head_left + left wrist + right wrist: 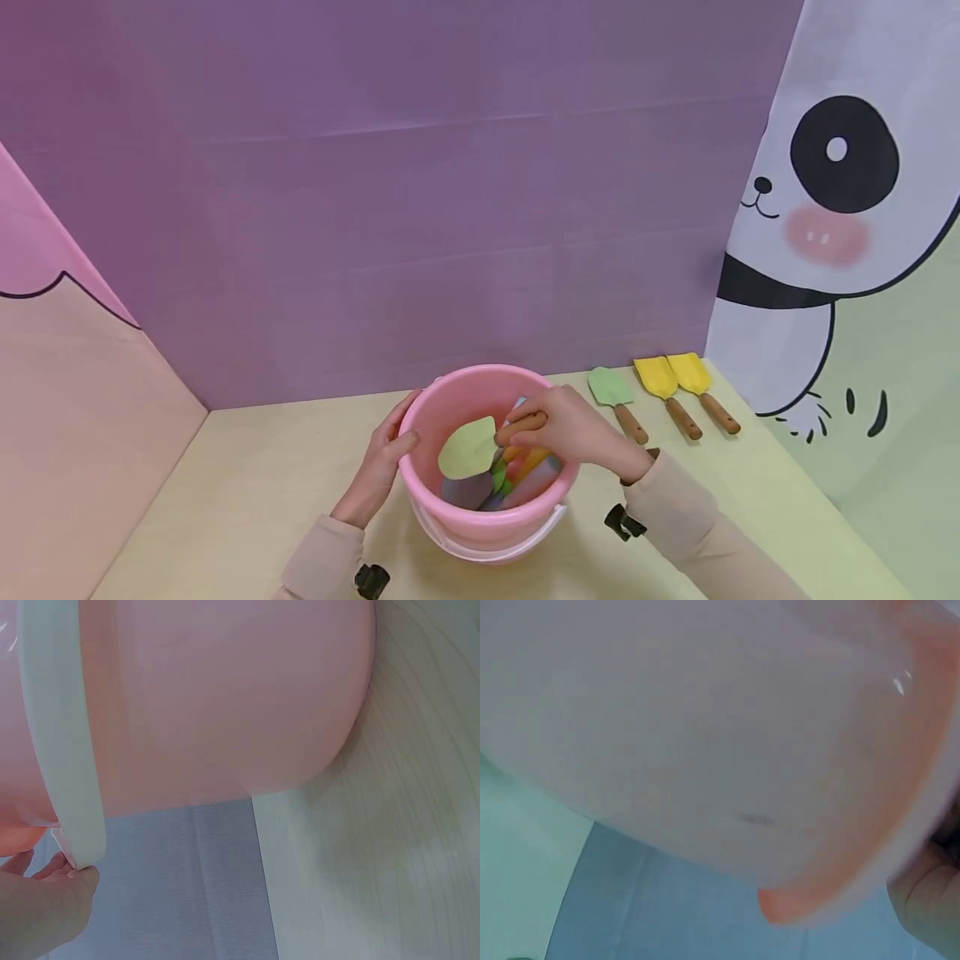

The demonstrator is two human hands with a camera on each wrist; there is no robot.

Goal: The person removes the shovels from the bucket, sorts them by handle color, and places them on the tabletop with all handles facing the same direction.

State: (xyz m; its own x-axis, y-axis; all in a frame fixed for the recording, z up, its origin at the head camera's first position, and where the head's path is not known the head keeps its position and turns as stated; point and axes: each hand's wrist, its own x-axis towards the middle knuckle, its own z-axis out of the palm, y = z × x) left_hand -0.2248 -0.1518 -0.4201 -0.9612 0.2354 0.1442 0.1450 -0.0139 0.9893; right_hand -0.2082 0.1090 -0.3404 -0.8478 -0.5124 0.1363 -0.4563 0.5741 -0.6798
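Pink bucket (pixel 480 522), one: standing on the pale tabletop (pixel 292 454) between your hands, its white bail (pixel 487 553) hanging down the near side. Your left hand (pixel 381 457) is gripping the rim, thumb lapping over the edge, fingers bending outside. Your right hand (pixel 576 427) is reaching over the opening, fingers curling closely around a wooden handle (pixel 521 428); which blade it is carrying, you cannot tell. Inside the bucket: a pale green blade (pixel 467 452) is lying among coloured pieces, partly hidden. Right of the bucket, wooden-handled: one green shovel (pixel 611 387) and two yellow shovels (pixel 658 379) are lying side by side.
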